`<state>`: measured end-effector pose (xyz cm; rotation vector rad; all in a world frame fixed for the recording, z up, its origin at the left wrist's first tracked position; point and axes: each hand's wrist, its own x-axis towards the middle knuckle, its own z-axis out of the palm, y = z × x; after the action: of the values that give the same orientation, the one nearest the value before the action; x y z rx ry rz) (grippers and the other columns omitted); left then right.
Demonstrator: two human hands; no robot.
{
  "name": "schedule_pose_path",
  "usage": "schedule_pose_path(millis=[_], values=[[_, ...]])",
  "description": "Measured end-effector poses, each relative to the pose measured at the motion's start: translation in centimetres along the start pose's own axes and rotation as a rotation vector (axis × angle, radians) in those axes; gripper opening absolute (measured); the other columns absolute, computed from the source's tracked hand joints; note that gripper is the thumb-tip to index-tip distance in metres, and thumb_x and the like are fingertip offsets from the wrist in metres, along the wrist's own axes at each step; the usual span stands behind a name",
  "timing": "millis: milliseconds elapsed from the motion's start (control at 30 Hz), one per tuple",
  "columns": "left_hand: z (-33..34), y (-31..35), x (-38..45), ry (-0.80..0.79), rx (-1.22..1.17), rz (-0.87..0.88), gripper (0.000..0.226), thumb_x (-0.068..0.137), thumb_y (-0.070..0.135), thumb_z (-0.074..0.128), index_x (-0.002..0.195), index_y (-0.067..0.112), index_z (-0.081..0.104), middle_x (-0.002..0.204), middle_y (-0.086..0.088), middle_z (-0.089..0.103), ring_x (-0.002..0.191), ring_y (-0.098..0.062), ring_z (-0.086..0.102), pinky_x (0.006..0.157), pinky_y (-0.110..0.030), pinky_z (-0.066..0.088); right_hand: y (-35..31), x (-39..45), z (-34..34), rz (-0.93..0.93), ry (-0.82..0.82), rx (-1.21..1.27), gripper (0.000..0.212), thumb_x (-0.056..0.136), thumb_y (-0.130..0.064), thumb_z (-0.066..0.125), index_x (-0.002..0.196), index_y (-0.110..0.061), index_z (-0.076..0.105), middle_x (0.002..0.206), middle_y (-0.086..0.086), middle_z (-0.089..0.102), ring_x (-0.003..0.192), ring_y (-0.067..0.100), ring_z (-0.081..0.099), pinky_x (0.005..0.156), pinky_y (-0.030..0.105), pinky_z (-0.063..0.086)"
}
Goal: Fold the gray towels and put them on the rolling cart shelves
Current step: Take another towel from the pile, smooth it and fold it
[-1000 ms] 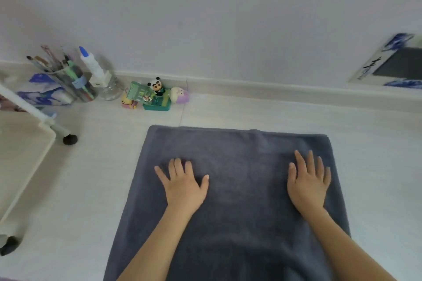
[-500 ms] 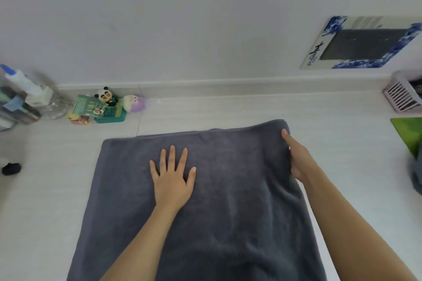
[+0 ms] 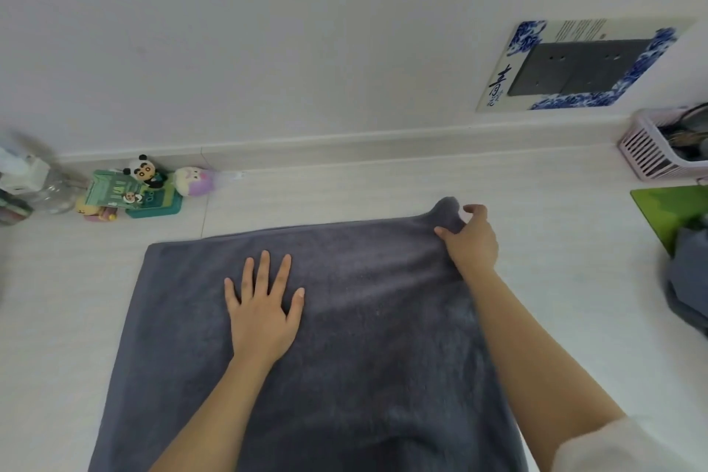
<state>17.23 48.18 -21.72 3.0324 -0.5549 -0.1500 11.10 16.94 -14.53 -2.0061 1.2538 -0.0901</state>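
My right hand (image 3: 470, 241) pinches the towel (image 3: 344, 337) at its far right corner; my flat left hand (image 3: 262, 312) pins the middle.

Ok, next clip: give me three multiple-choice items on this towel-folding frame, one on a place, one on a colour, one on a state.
1. Where does the panda figure stand?
A. By the wall, far left of the towel
B. On the towel
C. In the pink basket

2. What colour is the towel spread on the floor?
A. White
B. Dark gray
C. Green

3. What is the right hand doing?
A. Lying flat on the floor
B. Holding the panda figure
C. Pinching the towel's far right corner, which is lifted

Answers:
1. A: it sits with other small toys against the baseboard, clear of the towel.
2. B: the cloth is a dark gray throughout.
3. C: thumb and fingers close on the raised corner, while the left hand lies flat on the towel.
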Motion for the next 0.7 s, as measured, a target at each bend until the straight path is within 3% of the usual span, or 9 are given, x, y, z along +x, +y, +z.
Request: schedule_pose_path(millis=[100, 167, 267, 367, 433, 533, 600, 700], values=[[-0.1, 0.2, 0.1, 0.006, -0.008, -0.018, 0.065, 0.089, 0.061, 0.007, 0.148, 0.034, 0.009, 0.158, -0.003, 0.014, 0.146, -0.026, 0.009, 0.116, -0.053, 0.0, 1.6, -0.3, 0.9, 0.017, 0.084, -0.07, 0.053, 0.093, -0.041, 0.051, 0.134, -0.009, 0.038, 0.13, 0.015, 0.05, 0.112, 0.037, 0.054, 0.085, 0.041, 0.043], [-0.2, 0.3, 0.2, 0.01, -0.002, -0.022, 0.065, 0.089, 0.061, 0.006, 0.148, 0.034, 0.01, 0.158, -0.002, 0.014, 0.147, -0.026, 0.009, 0.115, -0.053, -0.001, 2.5, -0.1, 0.6, 0.074, 0.103, -0.153, 0.05, 0.096, -0.048, 0.039, 0.121, -0.006, 0.048, 0.114, 0.013, 0.059, 0.103, 0.036, 0.057, 0.077, 0.037, 0.041], [-0.3, 0.2, 0.0, 0.009, 0.002, -0.02, 0.067, 0.088, 0.061, 0.004, 0.149, 0.033, 0.012, 0.159, -0.003, 0.013, 0.147, -0.026, 0.008, 0.115, -0.052, -0.002, 3.8, 0.4, 0.1, 0.011, -0.005, -0.18, 0.042, 0.096, -0.044, 0.041, 0.102, -0.005, 0.055, 0.098, 0.012, 0.064, 0.093, 0.034, 0.06, 0.072, 0.035, 0.044], [-0.3, 0.4, 0.0, 0.007, -0.001, -0.012, 0.068, 0.088, 0.061, 0.002, 0.149, 0.033, 0.01, 0.159, -0.002, 0.011, 0.147, -0.025, 0.007, 0.116, -0.052, -0.002, 3.8, 0.6, -0.4, -0.055, 0.065, -0.133, 0.029, 0.096, -0.038, 0.046, 0.095, -0.01, 0.049, 0.089, 0.009, 0.063, 0.085, 0.031, 0.059, 0.07, 0.034, 0.042], [-0.4, 0.4, 0.0, 0.001, 0.008, -0.016, 0.068, 0.087, 0.06, 0.0, 0.149, 0.033, 0.008, 0.159, -0.002, 0.01, 0.147, -0.024, 0.006, 0.116, -0.052, -0.002, 3.3, 0.2, 0.0, -0.061, 0.128, -0.112, 0.025, 0.096, -0.034, 0.048, 0.101, -0.01, 0.048, 0.1, 0.013, 0.062, 0.088, 0.032, 0.057, 0.073, 0.037, 0.042], [-0.5, 0.4, 0.0, 0.001, 0.007, -0.035, 0.07, 0.087, 0.06, 0.001, 0.15, 0.032, 0.011, 0.159, -0.002, 0.011, 0.147, -0.025, 0.007, 0.116, -0.053, -0.001, 3.5, -0.9, 1.4, -0.159, 0.221, -0.229, 0.044, 0.094, -0.033, 0.05, 0.129, -0.007, 0.043, 0.122, 0.019, 0.054, 0.108, 0.038, 0.05, 0.089, 0.045, 0.04], [-0.6, 0.5, 0.1, -0.005, 0.01, -0.036, 0.07, 0.086, 0.06, 0.0, 0.15, 0.032, 0.01, 0.159, -0.003, 0.01, 0.147, -0.026, 0.006, 0.116, -0.054, -0.001, 3.7, -1.6, 1.9, -0.22, 0.176, -0.272, 0.053, 0.095, -0.036, 0.046, 0.139, -0.009, 0.034, 0.126, 0.019, 0.051, 0.111, 0.039, 0.049, 0.09, 0.047, 0.041], [-0.5, 0.5, 0.1, -0.011, 0.021, -0.035, 0.069, 0.085, 0.061, -0.003, 0.148, 0.033, 0.003, 0.16, -0.002, 0.007, 0.147, -0.025, 0.003, 0.116, -0.053, -0.003, 3.6, -1.1, 1.2, -0.062, -0.018, -0.145, 0.05, 0.095, -0.035, 0.047, 0.132, -0.004, 0.035, 0.122, 0.019, 0.055, 0.104, 0.038, 0.056, 0.081, 0.044, 0.046]])
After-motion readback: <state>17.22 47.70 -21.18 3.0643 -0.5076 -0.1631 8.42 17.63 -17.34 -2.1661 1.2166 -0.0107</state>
